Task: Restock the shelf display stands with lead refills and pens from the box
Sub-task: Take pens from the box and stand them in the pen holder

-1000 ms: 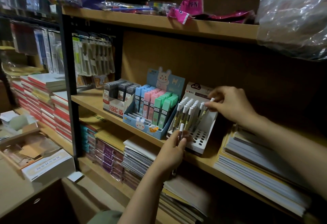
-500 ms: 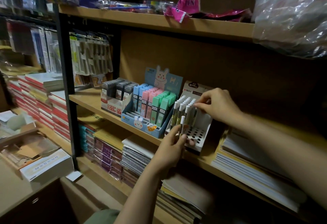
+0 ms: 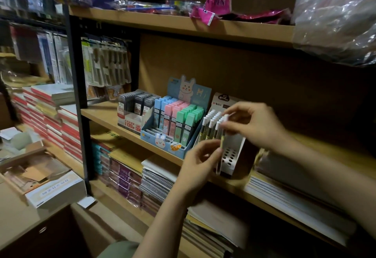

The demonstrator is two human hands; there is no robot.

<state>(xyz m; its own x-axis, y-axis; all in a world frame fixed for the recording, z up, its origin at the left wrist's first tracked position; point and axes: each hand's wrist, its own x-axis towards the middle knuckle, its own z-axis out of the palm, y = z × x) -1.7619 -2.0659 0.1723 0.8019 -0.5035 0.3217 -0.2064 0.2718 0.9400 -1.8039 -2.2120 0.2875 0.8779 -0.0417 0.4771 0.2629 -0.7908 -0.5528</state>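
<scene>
The left hand (image 3: 200, 161) pinches the lower barrel of a slim white-capped pen (image 3: 221, 135), and the right hand (image 3: 251, 124), just above it, pinches the same pen near its white cap. The pen stands nearly upright between them, motion-blurred, in front of the white perforated pen display stand (image 3: 231, 156) on the middle wooden shelf (image 3: 105, 113). Just left of the right hand, a cluster of white-capped pens (image 3: 210, 124) already stands in the stand's back rows; the holes below the right hand are vacant. Beyond the left hand sits the blue cardboard rabbit-printed tray of pastel lead refill cases (image 3: 177, 119), touching a box of dark grey refill cases (image 3: 136, 106).
</scene>
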